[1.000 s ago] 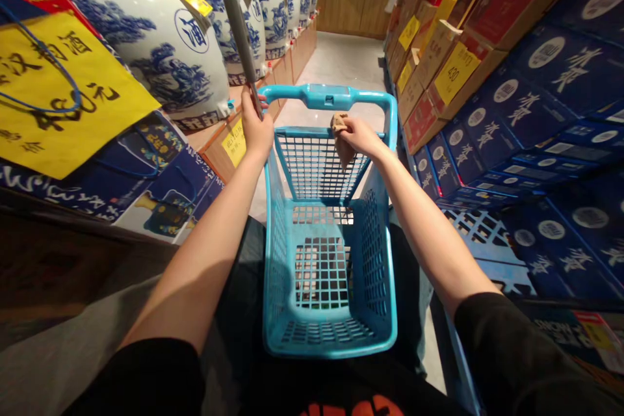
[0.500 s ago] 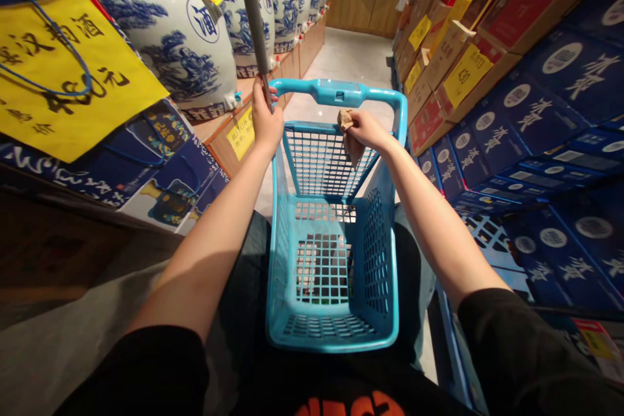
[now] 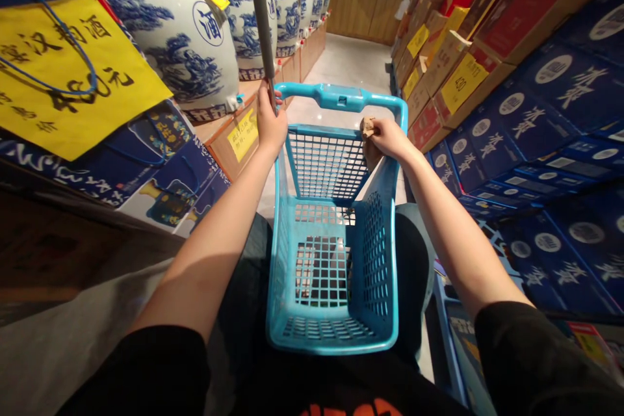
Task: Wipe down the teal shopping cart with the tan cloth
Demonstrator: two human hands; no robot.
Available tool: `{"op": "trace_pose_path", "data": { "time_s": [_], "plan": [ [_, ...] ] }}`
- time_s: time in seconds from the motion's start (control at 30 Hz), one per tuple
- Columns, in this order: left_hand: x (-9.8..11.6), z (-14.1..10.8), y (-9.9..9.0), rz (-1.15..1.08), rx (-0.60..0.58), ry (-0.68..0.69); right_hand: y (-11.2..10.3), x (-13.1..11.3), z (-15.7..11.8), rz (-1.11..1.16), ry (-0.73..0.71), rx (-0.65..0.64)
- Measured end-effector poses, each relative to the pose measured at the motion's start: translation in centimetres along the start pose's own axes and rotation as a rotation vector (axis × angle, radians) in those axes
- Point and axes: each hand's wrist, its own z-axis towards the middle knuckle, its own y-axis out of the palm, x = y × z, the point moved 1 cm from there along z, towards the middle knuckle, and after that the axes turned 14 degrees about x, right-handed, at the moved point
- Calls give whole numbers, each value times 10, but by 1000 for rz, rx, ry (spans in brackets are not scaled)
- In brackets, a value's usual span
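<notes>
While the left hand (image 3: 271, 126) closes around one long grey rod (image 3: 263, 32), the right hand (image 3: 390, 138) pinches one crumpled tan pouch (image 3: 370, 143) at the far corner of one blue plastic mesh basket (image 3: 336, 97), beside five blue-and-white porcelain jars (image 3: 195, 45).

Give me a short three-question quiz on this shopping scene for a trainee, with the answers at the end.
1. True or false: the left hand grips a grey pole above the handle of the blue plastic basket.
2. What does the right hand hold? A) a glass bottle B) a crumpled tan item C) nothing
3. What number is on the yellow tag on the cartons to the right?

Key: 1 true; 2 B; 3 430
</notes>
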Motion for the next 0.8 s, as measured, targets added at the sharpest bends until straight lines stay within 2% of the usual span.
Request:
{"op": "trace_pose_path", "data": {
  "time_s": [0.1, 0.33, 0.43, 0.5, 0.57, 0.8],
  "plan": [
    [-2, -1, 3, 37, 2, 4, 7, -10, 3, -72, 22, 14],
    [8, -3, 1, 103, -9, -24, 66, -94, 18, -131, -8, -42],
    [13, -3, -4, 106, -6, -21, 80, -111, 18, -123, -1, -25],
    [15, -2, -7, 93, -10, -22, 77, -107, 14, -108, -5, -16],
    [16, -2, -8, 66, -16, -29, 67, -92, 8, -96, -4, -2],
    [8, -2, 1, 17, -13, -51, 27, -18, -3, -30, 64, 67]
  ]
}}
